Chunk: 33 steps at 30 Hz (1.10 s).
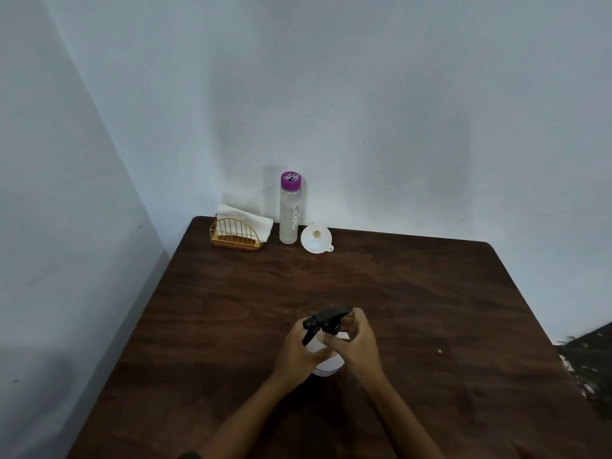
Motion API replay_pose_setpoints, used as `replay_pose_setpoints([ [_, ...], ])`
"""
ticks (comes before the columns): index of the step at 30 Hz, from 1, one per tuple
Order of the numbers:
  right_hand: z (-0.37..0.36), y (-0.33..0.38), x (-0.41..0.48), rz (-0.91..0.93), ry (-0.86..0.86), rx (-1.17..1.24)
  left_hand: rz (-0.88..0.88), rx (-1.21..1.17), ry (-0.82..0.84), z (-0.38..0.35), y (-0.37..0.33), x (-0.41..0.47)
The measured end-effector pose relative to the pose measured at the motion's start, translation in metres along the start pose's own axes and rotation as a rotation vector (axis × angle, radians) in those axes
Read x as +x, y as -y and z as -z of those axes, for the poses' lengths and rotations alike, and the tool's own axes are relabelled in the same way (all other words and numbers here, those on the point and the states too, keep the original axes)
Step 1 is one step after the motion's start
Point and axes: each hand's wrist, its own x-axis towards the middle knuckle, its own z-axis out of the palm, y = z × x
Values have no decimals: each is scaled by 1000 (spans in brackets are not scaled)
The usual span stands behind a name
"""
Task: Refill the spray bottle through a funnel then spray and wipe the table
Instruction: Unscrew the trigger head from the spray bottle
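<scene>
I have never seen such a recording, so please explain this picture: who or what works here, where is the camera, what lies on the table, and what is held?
No machine works here: each grip is a person's bare hand. The one camera sits on the person's head and looks forward and down. On the brown table, at its far edge, are a clear bottle with a purple cap, a white funnel and a gold holder with paper napkins. The left hand holds the white spray bottle; the right hand pinches its black spray head.
</scene>
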Motion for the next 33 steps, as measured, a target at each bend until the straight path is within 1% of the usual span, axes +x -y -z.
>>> replay_pose_setpoints([
  [2, -1, 1, 0, 55, -16, -15, -4, -7, 6, 1, -2, -1],
  [4, 0, 2, -1, 72, 6, -5, -7, -5, 1, 2, -4, -1],
  [8, 7, -4, 0, 50, 70, -20, -14, -8, -6, 1, -3, -1],
  [14, 11, -7, 0, 11, 108, -68, -25, 15, 5, 2, -2, 0],
  [17, 8, -4, 2, -8, 91, -19, -29, 24, 4, 3, -3, -1],
  [20, 4, -2, 4, 50, 45, -43, -15, 17, 1, 3, -4, -1],
  [22, 5, -2, 4, 75, 57, -52, -8, 7, 7, 3, -5, -1],
  [30, 14, -8, 1, 15, 155, -67, -25, 9, 6, 3, -3, -1],
  [33, 13, -9, 2, -21, 145, -42, -37, 8, 1, 2, -4, -1],
])
